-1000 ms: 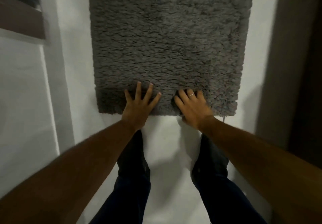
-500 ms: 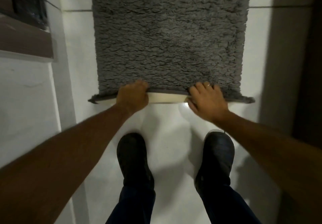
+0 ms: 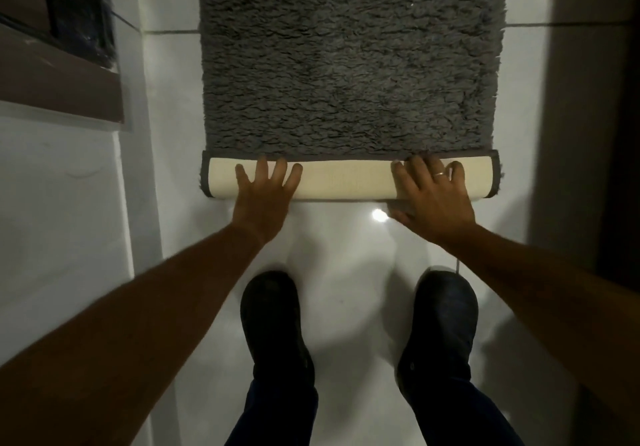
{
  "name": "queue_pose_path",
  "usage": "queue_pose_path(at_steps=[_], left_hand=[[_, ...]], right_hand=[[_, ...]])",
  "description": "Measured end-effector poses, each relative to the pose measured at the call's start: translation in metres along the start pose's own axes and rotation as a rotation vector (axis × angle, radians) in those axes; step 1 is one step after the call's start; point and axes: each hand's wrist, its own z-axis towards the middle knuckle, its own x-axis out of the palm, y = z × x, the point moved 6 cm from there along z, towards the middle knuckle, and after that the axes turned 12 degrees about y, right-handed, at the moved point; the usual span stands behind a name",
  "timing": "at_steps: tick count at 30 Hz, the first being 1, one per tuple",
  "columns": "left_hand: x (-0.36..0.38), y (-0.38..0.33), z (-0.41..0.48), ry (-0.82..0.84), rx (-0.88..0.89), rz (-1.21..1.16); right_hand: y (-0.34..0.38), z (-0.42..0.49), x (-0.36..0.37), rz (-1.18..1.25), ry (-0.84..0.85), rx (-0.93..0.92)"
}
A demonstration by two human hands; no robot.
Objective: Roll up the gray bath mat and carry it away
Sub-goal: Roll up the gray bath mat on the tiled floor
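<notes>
The shaggy gray bath mat (image 3: 349,64) lies on the white tiled floor and runs out of view at the top. Its near end is turned over into a low roll (image 3: 346,178) showing the cream backing with a dark gray hem. My left hand (image 3: 265,191) presses flat on the roll's left part, fingers spread. My right hand (image 3: 431,196), with a ring on one finger, rests on the roll's right part, its thumb under the roll's near edge.
A white step or ledge (image 3: 59,203) with a dark brown sill (image 3: 59,78) borders the floor on the left. A shadowed wall or door frame (image 3: 588,133) stands on the right. My two dark shoes (image 3: 273,321) stand on the glossy floor (image 3: 346,255) just behind the roll.
The mat's near edge, flat a second ago, was lifted by both hands and folded forward onto the pile. It now forms a roll with the cream backing outward.
</notes>
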Motion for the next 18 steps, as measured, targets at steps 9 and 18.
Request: queue_pose_path(at_steps=[9, 18], left_hand=[[-0.010, 0.022, -0.008, -0.117, 0.091, -0.177], [0.001, 0.018, -0.033, 0.002, 0.186, -0.406]], right_hand=[[-0.026, -0.007, -0.001, 0.194, 0.017, -0.038], [-0.041, -0.010, -0.003, 0.422, 0.308, -0.128]])
